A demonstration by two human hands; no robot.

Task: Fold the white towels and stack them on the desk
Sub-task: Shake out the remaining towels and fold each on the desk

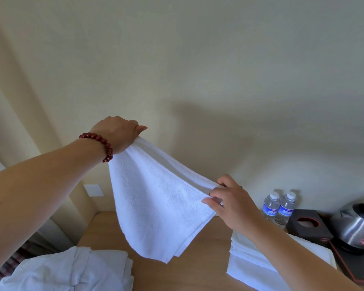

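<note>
A white towel (156,204) hangs doubled in the air above the wooden desk (200,267). My left hand (118,133), with a red bead bracelet at the wrist, grips its upper left corner, held high. Lower and to the right, my right hand (231,204) pinches the other top corner between thumb and fingers. The towel's top edge slopes down from left to right. A loose heap of white towels (72,271) lies at the desk's front left. A stack of folded white towels (248,261) sits at the right, partly hidden by my right forearm.
Two water bottles (278,208) stand at the back right by the wall. Beside them are a dark tissue box (307,225) and a steel kettle (359,225) on a dark tray (353,269). A curtain (19,101) hangs at the left.
</note>
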